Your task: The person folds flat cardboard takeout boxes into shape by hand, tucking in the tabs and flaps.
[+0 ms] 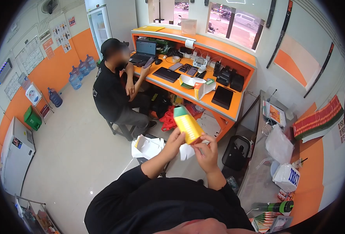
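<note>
Head view, left hand (175, 141) and right hand (207, 151) close together, both gripping the lower end of a tilted yellow-and-green carton (189, 126), raised in front of the orange surface (162, 81), white open boxes (148, 146) below.

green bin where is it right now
The green bin is on the left of the head view, beside the orange wall, between the low white fridge and the white water dispenser.

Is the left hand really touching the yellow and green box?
Touching. The head view shows it: fingers of the left hand lie against the lower left edge of the yellow and green box.
</note>
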Demonstrator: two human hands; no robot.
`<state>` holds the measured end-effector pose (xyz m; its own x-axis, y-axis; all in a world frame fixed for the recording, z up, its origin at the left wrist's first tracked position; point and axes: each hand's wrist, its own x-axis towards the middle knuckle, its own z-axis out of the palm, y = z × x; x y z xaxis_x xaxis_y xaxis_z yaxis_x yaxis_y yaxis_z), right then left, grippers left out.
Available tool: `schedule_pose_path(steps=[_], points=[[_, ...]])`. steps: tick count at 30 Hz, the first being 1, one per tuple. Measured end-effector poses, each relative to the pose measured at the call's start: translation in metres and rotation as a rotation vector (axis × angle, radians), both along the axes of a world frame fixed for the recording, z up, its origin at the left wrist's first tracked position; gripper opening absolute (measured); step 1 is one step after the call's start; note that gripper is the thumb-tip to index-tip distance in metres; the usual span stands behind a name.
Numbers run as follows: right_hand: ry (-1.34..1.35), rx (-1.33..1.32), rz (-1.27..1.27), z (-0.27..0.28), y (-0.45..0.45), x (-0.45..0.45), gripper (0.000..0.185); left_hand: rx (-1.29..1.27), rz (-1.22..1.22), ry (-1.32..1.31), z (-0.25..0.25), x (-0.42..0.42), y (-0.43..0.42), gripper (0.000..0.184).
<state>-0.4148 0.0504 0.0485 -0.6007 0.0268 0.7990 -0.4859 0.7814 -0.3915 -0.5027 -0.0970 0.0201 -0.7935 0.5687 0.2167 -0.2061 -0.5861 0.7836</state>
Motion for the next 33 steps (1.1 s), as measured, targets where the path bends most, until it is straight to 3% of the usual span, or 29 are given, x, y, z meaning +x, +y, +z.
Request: schedule_pose_path(steps=[1,2,4,5,6,7,9,12,15,16,18,20,22,24,28,30,31,33], points=[[0.0,0.001,0.0,0.002,0.007,-0.001,0.017,-0.197,0.162,0.104,0.01,0.0,0.003,0.039],[-0.072,-0.086,0.128,0.004,0.016,-0.002,0.016,-0.196,0.16,0.105,0.016,0.001,-0.002,0.039],[-0.142,-0.173,0.245,0.001,0.03,-0.003,0.018,-0.752,0.152,0.648,0.025,-0.001,-0.014,0.029],[-0.239,-0.573,0.304,-0.006,0.037,-0.005,0.021,-0.762,0.224,0.922,0.027,0.001,-0.014,0.017],[-0.331,-0.977,0.355,-0.007,0.042,-0.004,0.026,-0.757,0.212,0.925,0.028,0.002,-0.013,0.017],[-0.433,-1.109,0.396,-0.006,0.049,-0.002,0.033,-0.821,0.195,1.115,0.028,0.004,-0.012,0.015],[-0.538,-1.08,0.304,-0.006,0.058,0.001,0.03,-0.92,0.193,1.386,0.022,0.007,-0.011,0.022],[-0.613,-0.885,0.119,0.001,0.053,0.001,0.02,-0.961,0.208,1.446,0.016,0.004,-0.009,0.026],[-0.704,-1.056,0.124,0.01,0.045,0.007,0.014,-0.868,0.293,1.35,0.023,0.007,-0.006,0.023],[-0.644,-0.988,0.077,0.003,0.046,0.006,0.013,-0.865,0.29,1.352,0.031,0.013,-0.004,0.023],[-0.582,-0.921,0.028,-0.008,0.046,0.004,0.013,-0.698,0.327,1.114,0.045,0.028,0.004,0.017],[-0.534,-0.57,-0.17,-0.017,0.041,0.003,0.017,-0.704,0.356,1.157,0.039,0.03,0.009,0.016],[-0.518,-0.624,-0.115,-0.013,0.028,0.001,0.016,-0.711,0.388,1.2,0.031,0.027,0.012,0.016],[-0.396,-0.993,0.162,-0.025,0.022,-0.006,0.013,-0.74,0.546,1.136,0.025,0.023,0.014,0.015],[-0.341,-1.027,0.173,-0.037,0.013,-0.006,0.011,-0.828,0.511,0.894,0.018,0.023,0.015,0.012],[-0.254,-0.651,0.022,-0.035,0.008,-0.003,0.006,-0.843,0.461,0.693,0.01,0.021,0.016,0.011],[-0.256,-0.652,0.023,-0.032,0.006,-0.001,0.006,-0.845,0.462,0.692,0.009,0.021,0.016,0.011],[-0.244,-0.404,-0.074,-0.028,0.004,0.0,0.005,-0.825,0.461,0.598,0.007,0.02,0.016,0.013]])
